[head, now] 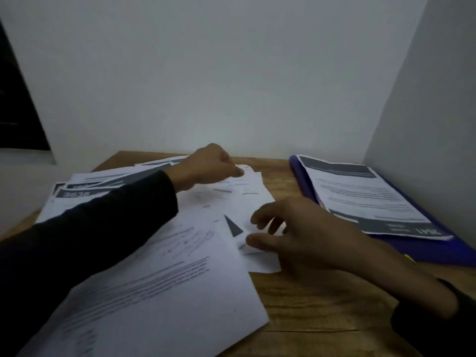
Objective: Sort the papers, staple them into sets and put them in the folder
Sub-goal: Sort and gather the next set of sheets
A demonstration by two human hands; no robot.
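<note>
Pinching a sheet [247,181] at frame centre, left hand [208,166]; right hand [296,235] hovers spread over loose papers [159,279], lower centre.

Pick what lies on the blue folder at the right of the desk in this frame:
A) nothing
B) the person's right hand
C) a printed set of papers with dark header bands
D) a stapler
C: a printed set of papers with dark bands at both ends lies on the blue folder, while the right hand hovers over the loose sheets mid-desk.
</note>
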